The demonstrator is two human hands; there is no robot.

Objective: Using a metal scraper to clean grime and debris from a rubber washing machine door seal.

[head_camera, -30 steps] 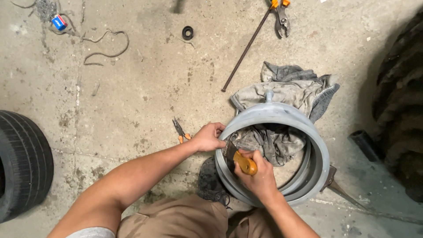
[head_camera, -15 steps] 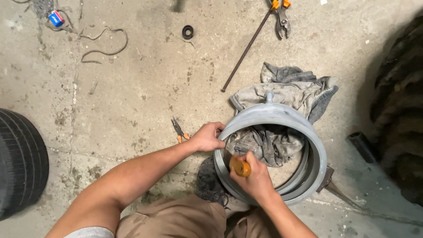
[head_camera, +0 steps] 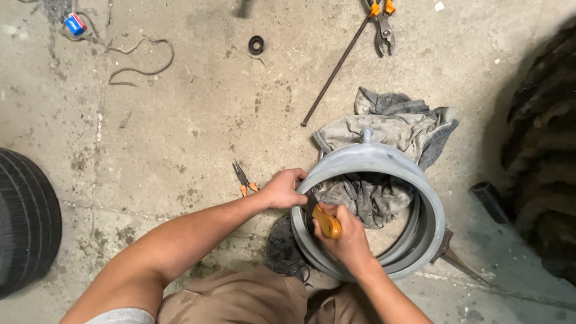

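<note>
Not much has moved in the last second: the left hand (head_camera: pixel 283 189) still clamps the near-left edge of the grey wheel rim (head_camera: pixel 433 207), fingers curled over the lip and closed on it. The right hand (head_camera: pixel 345 235) is wrapped tight around an orange-handled tool (head_camera: pixel 327 223), and it has crept a little along the inside of the rim. It sits a touch lower and nearer the body than before, its dark blade angled up toward the left hand's knuckles. My read is that the work is inching round the inner wall, not finishing, with the rim held steady on edge the whole while.

Just beyond both hands, a grey rag (head_camera: pixel 384 129) lies under and through the rim. Left of the left hand, just beside the wrist, a small pair of orange-handled pliers (head_camera: pixel 243 179) rests on the floor. Far ahead of the hands lie a long thin rod (head_camera: pixel 333 71), a bigger pair of cutters (head_camera: pixel 383 24) and a small black ring (head_camera: pixel 256 44).

The surface is rough, stained concrete floor (head_camera: pixel 180 120). A black tyre (head_camera: pixel 24 222) stands well off to the left, and a dark, heavily treaded tyre (head_camera: pixel 540 168) fills the right side.
</note>
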